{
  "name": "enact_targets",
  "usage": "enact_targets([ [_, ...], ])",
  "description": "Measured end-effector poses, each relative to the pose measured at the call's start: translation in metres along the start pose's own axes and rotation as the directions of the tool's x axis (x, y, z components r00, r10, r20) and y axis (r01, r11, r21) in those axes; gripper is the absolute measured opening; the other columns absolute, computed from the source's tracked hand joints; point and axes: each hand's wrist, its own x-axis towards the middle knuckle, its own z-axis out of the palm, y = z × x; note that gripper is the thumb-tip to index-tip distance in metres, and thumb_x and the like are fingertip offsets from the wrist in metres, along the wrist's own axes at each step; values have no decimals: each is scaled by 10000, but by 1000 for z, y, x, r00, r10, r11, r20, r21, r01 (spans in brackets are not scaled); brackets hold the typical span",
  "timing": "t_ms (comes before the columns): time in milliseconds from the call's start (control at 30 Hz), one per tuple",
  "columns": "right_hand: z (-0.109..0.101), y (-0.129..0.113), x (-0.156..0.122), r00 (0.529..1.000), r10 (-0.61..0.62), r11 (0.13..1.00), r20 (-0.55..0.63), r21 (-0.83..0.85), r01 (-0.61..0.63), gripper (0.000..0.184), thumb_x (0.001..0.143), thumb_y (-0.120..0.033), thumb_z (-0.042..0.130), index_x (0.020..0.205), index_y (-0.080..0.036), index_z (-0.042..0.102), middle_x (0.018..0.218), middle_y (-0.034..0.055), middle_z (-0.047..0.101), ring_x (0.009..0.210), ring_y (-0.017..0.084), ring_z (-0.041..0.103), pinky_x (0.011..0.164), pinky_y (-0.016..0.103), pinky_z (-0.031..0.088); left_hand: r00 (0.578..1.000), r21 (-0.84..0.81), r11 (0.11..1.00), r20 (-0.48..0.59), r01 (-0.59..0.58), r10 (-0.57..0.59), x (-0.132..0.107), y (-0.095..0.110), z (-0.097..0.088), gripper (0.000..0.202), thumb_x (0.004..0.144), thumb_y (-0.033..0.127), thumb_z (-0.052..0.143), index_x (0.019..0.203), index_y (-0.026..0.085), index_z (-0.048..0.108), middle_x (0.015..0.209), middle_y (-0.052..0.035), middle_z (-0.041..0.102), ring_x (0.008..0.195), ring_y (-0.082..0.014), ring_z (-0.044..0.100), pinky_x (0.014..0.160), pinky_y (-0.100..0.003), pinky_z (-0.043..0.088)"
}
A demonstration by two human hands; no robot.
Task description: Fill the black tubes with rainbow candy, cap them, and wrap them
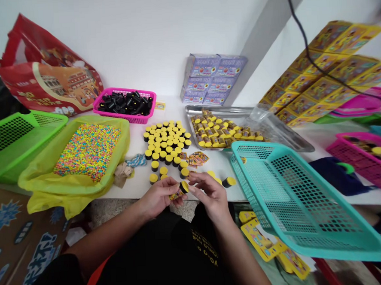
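Small packing workroom, white table (137, 180) carrying plastic baskets (297, 204), steel tray (208, 109) holding yellow-capped tubes (222, 132), printed cartons (322, 78) standing stacked alongside

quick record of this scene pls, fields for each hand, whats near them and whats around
left hand: holds a yellow-capped black tube and a small printed paper strip
right hand: fingers beside the tube, contact unclear
things: more yellow-capped black tubes stand on a white table
rest: pink basket of black tubes; multicoloured beads on a yellow plastic bag; metal tray of wrapped tubes; teal basket
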Motion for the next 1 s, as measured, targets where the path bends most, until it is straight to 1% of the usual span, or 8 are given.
enact_targets([
  [167,5,-3,-1,979,-127,984,160,-106,145,188,796,-278,758,983,-279,743,843,42,700,761,204,593,647,338,471,999,5,999,-11,-42,42,-2,6,8,372,664,362,852,774,155,563,676,-5,652,547,-128,617,565,-255,461],
  [333,8,-5,-4,961,-277,941,18,-197,275,214,780,-194,755,971,-272,699,769,12,648,679,178,546,631,331,469,999,-80,997,-50,-15,11,-1,9,17,406,639,422,857,831,153,620,758,-30,681,623,-150,627,596,-287,501],
  [433,8,-6,-7,876,-480,827,-41,-354,437,331,764,-126,744,1055,-263,667,851,26,654,733,185,571,662,342,488,996,-122,992,-74,44,-54,3,11,22,390,661,442,837,803,132,650,723,-48,689,609,-142,624,603,-271,489],
  [500,7,-6,-8,833,-552,764,-30,-418,491,412,755,-122,751,1132,-250,647,933,48,658,806,202,594,708,365,503,996,-145,989,-77,30,-41,6,13,27,343,643,374,855,765,122,657,708,-48,691,605,-132,621,614,-260,480],
  [600,4,-5,-10,873,-482,816,-73,-401,417,385,823,-203,711,1200,-233,634,971,65,644,858,217,601,727,378,518,994,-177,984,-107,-28,9,12,17,35,320,571,228,887,775,136,658,741,-29,699,644,-137,641,644,-265,481],
  [700,0,-2,-10,895,-433,851,-112,-379,364,286,887,-223,647,1171,-249,667,971,61,644,864,212,608,712,361,528,993,-186,982,-120,-29,7,18,20,41,306,584,162,869,810,132,665,806,-36,707,713,-150,663,692,-282,491],
  [833,-1,2,-10,852,-508,798,-131,-444,407,339,864,-170,679,1190,-261,671,997,70,643,895,219,623,756,380,541,996,-217,976,-88,-11,-8,26,21,45,230,623,151,842,787,107,686,802,-49,706,712,-135,653,710,-274,504],
  [1000,0,6,-9,795,-597,696,-107,-562,447,359,854,-124,682,1182,-270,681,997,74,646,883,211,635,728,359,550,994,-193,981,-105,-25,4,31,18,46,217,702,255,819,820,115,703,760,-48,698,665,-135,636,663,-269,507],
])
